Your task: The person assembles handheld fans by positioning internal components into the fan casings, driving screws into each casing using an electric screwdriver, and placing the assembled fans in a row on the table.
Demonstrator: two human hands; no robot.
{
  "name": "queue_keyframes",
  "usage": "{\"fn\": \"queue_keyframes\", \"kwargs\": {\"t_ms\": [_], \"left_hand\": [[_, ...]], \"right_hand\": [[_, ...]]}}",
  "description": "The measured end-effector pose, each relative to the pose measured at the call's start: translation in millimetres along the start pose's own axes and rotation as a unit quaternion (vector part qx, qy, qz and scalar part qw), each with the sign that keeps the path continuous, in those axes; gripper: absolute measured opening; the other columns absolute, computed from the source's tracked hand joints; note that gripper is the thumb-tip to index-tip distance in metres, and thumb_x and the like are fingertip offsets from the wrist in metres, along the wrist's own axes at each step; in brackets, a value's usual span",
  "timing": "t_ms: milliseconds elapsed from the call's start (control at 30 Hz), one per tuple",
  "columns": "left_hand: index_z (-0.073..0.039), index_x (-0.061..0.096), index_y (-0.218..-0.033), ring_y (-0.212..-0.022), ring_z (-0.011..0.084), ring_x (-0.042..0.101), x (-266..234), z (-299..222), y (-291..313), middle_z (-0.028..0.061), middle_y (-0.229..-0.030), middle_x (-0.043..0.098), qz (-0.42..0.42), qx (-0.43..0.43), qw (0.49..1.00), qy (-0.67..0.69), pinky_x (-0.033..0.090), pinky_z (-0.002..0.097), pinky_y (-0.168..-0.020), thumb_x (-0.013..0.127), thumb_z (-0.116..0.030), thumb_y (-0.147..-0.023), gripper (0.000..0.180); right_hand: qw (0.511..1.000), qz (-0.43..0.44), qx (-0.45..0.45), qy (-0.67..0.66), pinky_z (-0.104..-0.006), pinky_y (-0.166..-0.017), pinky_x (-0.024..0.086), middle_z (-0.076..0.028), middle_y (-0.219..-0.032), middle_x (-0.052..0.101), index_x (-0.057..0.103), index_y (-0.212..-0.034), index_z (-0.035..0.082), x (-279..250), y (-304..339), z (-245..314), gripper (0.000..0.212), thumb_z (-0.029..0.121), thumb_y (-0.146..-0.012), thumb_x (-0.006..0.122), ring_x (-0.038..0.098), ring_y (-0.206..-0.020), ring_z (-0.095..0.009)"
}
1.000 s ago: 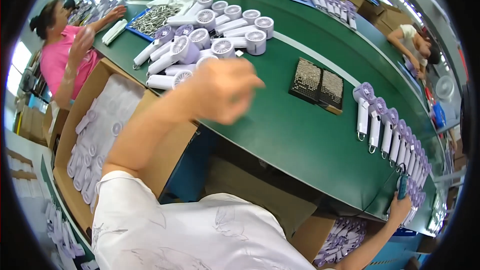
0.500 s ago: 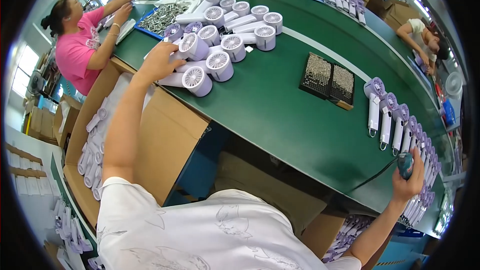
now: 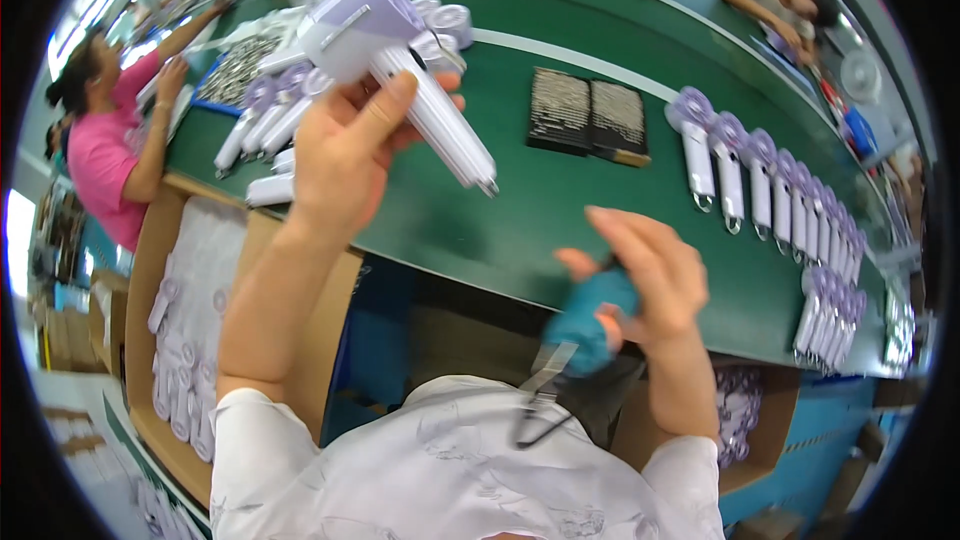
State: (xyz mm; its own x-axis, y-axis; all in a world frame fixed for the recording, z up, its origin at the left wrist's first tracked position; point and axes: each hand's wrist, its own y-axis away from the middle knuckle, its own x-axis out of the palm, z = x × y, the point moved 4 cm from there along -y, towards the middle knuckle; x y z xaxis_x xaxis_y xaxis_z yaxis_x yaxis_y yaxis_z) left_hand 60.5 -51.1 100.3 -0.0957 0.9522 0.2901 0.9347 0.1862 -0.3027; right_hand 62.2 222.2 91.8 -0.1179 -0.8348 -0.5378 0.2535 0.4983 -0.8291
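We've got our L hand (image 3: 350,145) wrapped round a lilac/white fan (image 3: 432,108), held tilted over the green bench (image 3: 480,240); our R hand (image 3: 660,280) has a teal power tool (image 3: 593,318), kinda blurry, nr the bench edge.

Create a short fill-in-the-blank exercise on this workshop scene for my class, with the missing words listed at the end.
1. The right hand holds a teal tool, the left hand a handheld ____.
2. Two dark trays sit side by side on a ____ tabletop.
3. The nearest co-worker at the left wears a ____ top.
Missing words: fan; green; pink.
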Motion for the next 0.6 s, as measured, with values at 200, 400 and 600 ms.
{"fn": "queue_keyframes", "kwargs": {"t_ms": [200,400,600], "left_hand": [[0.004,0.048,-0.126,-0.107,0.0298,0.066,58.6,52.5,24.6,0.0220,-0.118,0.065,-0.030,-0.098,0.990,0.096,0.052,0.0424,-0.097,0.063,-0.025,-0.100,0.042],[0.008,0.046,-0.135,-0.111,0.0304,0.064,67.3,85.5,28.2,0.0225,-0.121,0.064,0.018,-0.087,0.986,0.143,0.048,0.0445,-0.102,0.063,-0.024,-0.100,0.050],[0.012,0.049,-0.132,-0.115,0.0278,0.062,76.8,95.8,27.9,0.0227,-0.123,0.064,0.132,-0.116,0.973,0.147,0.047,0.0433,-0.102,0.059,-0.013,-0.100,0.041]], "right_hand": [[0.997,-0.049,0.024,0.061,-0.0304,-0.059,0.057,-0.017,-0.099,0.070,0.067,-0.109,-0.007,26.1,13.3,7.0,0.053,0.012,-0.065,0.088,0.071,-0.075,-0.026],[0.993,-0.075,0.086,0.011,-0.0318,-0.064,0.058,-0.017,-0.097,0.071,0.068,-0.106,-0.005,10.7,19.7,-3.1,0.046,0.007,-0.067,0.088,0.073,-0.079,-0.029],[0.879,-0.066,0.431,-0.194,-0.0284,-0.069,0.056,-0.012,-0.092,0.074,0.070,-0.106,-0.004,3.8,30.3,-17.2,0.037,0.009,-0.076,0.088,0.072,-0.081,-0.017]]}}
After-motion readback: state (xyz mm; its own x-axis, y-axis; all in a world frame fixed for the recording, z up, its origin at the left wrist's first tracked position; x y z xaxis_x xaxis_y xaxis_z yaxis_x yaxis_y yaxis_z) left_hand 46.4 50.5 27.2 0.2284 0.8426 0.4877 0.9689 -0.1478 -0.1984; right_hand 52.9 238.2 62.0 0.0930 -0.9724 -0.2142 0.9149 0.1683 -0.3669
